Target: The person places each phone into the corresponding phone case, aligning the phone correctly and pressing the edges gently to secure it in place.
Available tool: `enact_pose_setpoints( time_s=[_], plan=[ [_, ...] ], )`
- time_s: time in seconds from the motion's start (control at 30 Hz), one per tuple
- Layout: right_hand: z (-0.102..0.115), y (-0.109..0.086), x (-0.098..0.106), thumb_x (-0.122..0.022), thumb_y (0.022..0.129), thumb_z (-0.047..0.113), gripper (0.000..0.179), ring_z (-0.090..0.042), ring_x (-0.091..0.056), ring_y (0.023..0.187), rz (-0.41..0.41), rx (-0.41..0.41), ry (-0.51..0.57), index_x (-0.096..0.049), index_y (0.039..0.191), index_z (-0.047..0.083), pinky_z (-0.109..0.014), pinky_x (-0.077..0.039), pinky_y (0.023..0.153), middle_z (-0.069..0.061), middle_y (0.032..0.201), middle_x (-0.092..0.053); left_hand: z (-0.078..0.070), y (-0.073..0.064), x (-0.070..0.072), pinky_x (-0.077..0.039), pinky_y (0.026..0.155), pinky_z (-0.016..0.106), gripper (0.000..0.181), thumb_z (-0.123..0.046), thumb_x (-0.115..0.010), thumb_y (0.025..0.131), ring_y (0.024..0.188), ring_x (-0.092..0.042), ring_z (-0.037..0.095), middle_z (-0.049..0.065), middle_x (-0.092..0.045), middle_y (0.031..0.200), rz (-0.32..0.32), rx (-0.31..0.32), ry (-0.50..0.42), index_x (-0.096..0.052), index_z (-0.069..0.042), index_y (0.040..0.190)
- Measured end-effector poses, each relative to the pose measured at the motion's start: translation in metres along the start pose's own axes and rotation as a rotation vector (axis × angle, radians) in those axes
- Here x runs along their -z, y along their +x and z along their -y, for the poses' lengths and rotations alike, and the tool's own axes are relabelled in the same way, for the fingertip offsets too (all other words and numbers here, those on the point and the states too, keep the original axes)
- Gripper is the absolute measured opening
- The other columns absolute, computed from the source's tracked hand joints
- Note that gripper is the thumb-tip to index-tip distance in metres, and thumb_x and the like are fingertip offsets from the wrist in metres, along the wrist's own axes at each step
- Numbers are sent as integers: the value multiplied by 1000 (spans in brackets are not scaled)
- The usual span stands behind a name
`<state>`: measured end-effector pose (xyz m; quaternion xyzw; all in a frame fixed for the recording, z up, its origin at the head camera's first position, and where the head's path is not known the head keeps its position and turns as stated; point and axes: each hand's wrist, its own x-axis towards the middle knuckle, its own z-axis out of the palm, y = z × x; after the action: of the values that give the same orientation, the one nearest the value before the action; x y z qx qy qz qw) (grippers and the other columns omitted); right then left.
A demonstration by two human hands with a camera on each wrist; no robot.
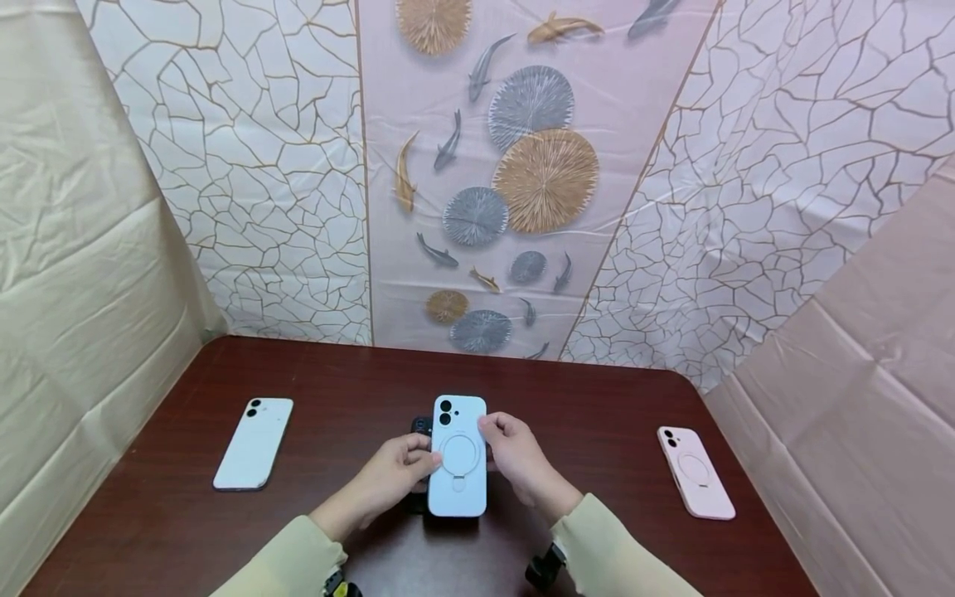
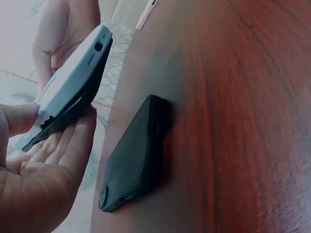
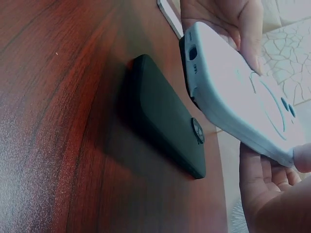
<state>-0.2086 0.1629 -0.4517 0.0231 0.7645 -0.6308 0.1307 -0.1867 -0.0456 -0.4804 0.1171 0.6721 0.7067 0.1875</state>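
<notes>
Where the pale blue case [image 1: 458,456] is: while the left hand [image 1: 391,477] and the right hand [image 1: 522,464] hold it between them, it hangs over the near middle of the table [image 1: 336,390], its back facing up.
Case back: two dark lenses [image 1: 445,406] sit in the far left corner, and a thin ring [image 1: 458,434] is set around the middle.
Underside: a dark panel [image 2: 98,68] runs beneath the case; in the left wrist view the two lie close together at one end, with a gap between them lower down.
Left grip: the thumb presses on the case's left edge and the fingers bend underneath, pinching case and panel together.
Right grip: the thumb lies on the edge near the lenses, the fingers curled below, pinching that side.
Black phone [image 3: 163,111]: it lies flat on the table under the raised case, camera side up, apart from both hands.
White phone [image 1: 254,444]: it lies back up on the left side of the table, well apart from the hands.
Pink phone [image 1: 705,496]: it lies near the right edge, ringed back up.
Behind the table: a wall hanging [image 1: 418,274] shows fish and round leaves.
</notes>
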Motion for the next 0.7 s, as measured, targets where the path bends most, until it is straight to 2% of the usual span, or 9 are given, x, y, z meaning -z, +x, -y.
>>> enact_pose_setpoints(
  time_s=[0.2, 0.37, 0.53, 0.7],
  plan=[
    [1, -5, -1, -50, 102, 32, 34, -20, -62, 78, 39, 19, -32, -62, 113, 1, -40, -54, 72, -8, 93, -64, -8, 5, 6, -55, 80, 39, 50, -27, -61, 97, 100, -65, 24, 16, -65, 114, -145, -10, 57, -48, 5, 132],
    [3, -8, -2, -50, 102, 33, 35, -22, -63, 81, 82, 29, -47, -62, 113, 2, -40, -54, 72, -8, 94, -65, -16, 8, 7, -56, 76, 38, 46, -29, -63, 95, 94, -66, 23, 16, -66, 112, -255, 0, 57, -54, 4, 126],
    [4, -8, -5, -51, 101, 33, 34, -23, -64, 81, 110, 39, -47, -62, 108, 2, -40, -55, 72, -9, 93, -66, -18, 8, 5, -57, 70, 36, 36, -30, -64, 95, 85, -68, 21, 12, -69, 102, -321, -2, 93, -60, 2, 113],
    [3, -8, -5, -51, 101, 33, 33, -22, -65, 81, 112, 47, -64, -62, 106, 2, -40, -55, 71, -9, 93, -66, -16, 6, 4, -57, 69, 36, 30, -29, -63, 96, 78, -67, 20, 9, -70, 97, -354, 0, 131, -62, 0, 105]
  ],
)
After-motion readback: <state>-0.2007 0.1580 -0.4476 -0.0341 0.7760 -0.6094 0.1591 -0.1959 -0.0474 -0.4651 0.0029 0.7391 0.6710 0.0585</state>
